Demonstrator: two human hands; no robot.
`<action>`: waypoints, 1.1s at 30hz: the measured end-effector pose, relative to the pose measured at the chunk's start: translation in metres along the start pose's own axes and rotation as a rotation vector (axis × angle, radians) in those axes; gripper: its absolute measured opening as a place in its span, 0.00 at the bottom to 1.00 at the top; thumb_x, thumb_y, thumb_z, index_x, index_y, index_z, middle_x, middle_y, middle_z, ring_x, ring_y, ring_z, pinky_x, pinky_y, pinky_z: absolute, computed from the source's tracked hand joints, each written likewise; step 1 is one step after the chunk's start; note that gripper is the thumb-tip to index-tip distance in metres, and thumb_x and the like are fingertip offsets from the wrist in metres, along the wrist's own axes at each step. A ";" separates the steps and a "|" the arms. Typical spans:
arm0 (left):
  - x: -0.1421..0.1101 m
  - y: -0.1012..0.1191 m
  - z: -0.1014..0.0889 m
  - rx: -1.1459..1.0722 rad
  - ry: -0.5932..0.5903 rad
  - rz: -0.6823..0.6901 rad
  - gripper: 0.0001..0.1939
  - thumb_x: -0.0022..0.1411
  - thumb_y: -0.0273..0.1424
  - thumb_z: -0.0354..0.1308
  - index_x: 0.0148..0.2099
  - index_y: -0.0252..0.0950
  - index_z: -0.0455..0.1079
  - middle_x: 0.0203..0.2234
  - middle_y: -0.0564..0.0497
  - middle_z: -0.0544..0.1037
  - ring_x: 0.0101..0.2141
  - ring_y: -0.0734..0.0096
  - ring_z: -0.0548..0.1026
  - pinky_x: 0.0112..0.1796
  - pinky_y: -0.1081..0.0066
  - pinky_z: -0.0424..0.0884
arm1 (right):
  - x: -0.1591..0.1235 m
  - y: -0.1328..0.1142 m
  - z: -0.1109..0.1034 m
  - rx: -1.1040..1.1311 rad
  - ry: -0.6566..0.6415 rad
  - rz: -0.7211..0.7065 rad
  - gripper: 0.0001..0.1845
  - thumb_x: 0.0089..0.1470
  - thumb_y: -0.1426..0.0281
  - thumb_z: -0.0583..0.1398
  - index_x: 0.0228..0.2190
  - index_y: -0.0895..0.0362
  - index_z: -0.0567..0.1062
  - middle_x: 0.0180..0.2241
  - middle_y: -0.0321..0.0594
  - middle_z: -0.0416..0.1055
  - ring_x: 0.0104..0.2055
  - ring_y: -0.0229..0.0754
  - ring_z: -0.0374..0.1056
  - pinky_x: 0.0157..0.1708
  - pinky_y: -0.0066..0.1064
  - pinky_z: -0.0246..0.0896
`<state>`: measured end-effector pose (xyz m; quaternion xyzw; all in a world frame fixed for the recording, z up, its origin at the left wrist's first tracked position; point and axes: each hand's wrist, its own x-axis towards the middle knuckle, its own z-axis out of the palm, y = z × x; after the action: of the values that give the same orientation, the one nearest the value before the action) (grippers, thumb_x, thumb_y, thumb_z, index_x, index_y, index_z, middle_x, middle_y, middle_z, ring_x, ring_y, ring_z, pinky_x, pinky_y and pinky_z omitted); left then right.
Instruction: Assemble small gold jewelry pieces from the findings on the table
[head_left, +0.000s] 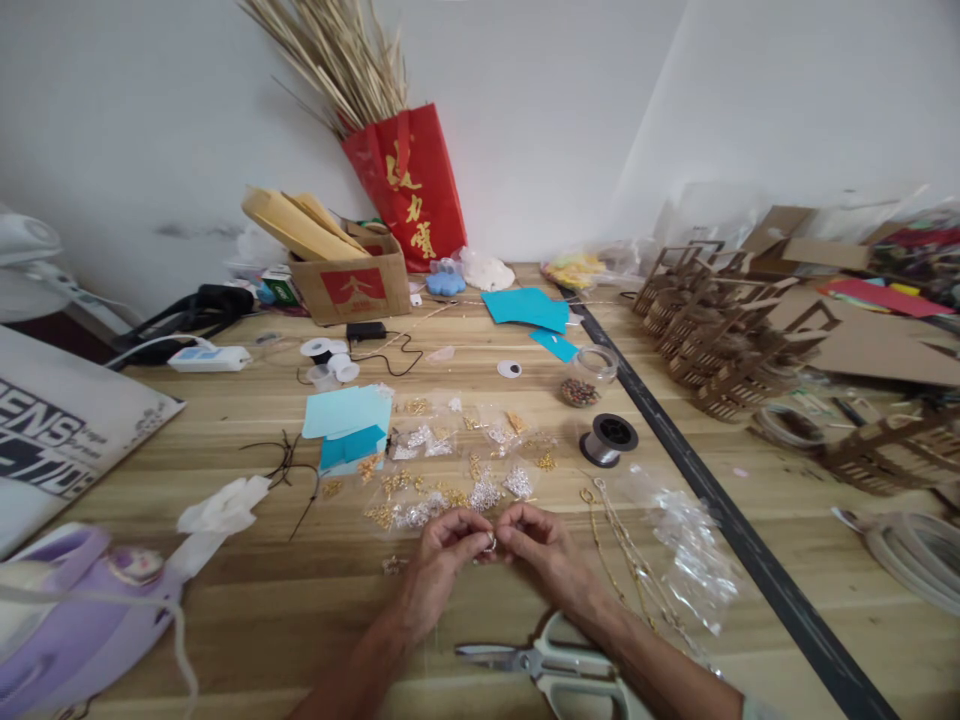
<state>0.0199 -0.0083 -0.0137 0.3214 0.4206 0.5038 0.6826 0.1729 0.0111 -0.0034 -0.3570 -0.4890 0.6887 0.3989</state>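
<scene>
Low over the table, my left hand (448, 552) pinches a small silvery jewellery piece (490, 542) between thumb and fingers. My right hand (538, 548) is closed in a pinch against its right side, and the fingertips of both hands nearly meet. The piece is mostly covered, so its exact shape does not show. Just beyond the fingers lie small bags of silver charms (486, 490) and gold charms (395, 484). Gold and silver chains (596, 515) stretch out to the right. Open scissors (536, 660) with pale handles lie below my hands, partly under my right forearm.
A wire spool (609, 440), a jar of beads (580, 390) and blue paper (349, 412) lie farther back. Clear plastic bags (694, 555) are at the right, beyond them a black strip (701, 480) and woven baskets (739, 330). A purple iron (90, 620) stands at the left.
</scene>
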 end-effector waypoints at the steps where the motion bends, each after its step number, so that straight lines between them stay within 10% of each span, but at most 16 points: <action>1: 0.000 0.000 0.000 -0.002 -0.001 0.000 0.05 0.46 0.28 0.65 0.28 0.33 0.73 0.22 0.53 0.75 0.25 0.73 0.70 0.31 0.72 0.65 | 0.000 0.000 0.000 -0.001 -0.002 0.002 0.12 0.49 0.63 0.62 0.24 0.59 0.72 0.21 0.34 0.67 0.25 0.34 0.61 0.27 0.25 0.54; 33: 0.001 -0.002 -0.002 -0.005 -0.009 0.003 0.05 0.47 0.30 0.65 0.30 0.34 0.74 0.22 0.52 0.75 0.25 0.74 0.70 0.31 0.72 0.65 | 0.002 0.001 -0.001 -0.003 0.001 0.008 0.11 0.45 0.62 0.64 0.24 0.58 0.75 0.21 0.35 0.71 0.24 0.35 0.64 0.26 0.26 0.56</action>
<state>0.0187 -0.0078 -0.0170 0.3226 0.4156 0.5044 0.6847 0.1724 0.0127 -0.0048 -0.3599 -0.4883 0.6893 0.3961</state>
